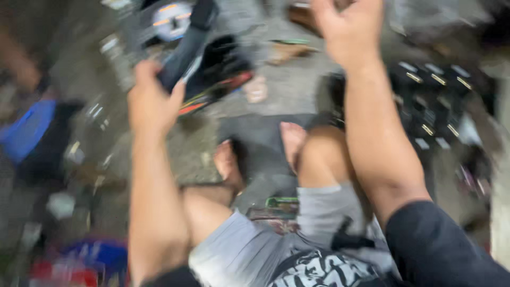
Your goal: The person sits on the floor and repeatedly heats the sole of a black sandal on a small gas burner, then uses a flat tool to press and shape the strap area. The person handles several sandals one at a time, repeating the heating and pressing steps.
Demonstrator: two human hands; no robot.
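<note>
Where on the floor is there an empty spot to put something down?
Bare grey floor shows between the left hand and the right hand, beyond the bare feet. Another patch lies beside the left foot. The far left is crowded with blurred clutter, the right with black parts.

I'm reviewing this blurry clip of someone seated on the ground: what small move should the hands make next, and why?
Probably bring the right hand across to steady the dark part. The left hand grips only its near end, so it juts out unsupported, while the right hand is raised apart from it with curled fingers; whether it holds anything is too blurred to tell.
</note>
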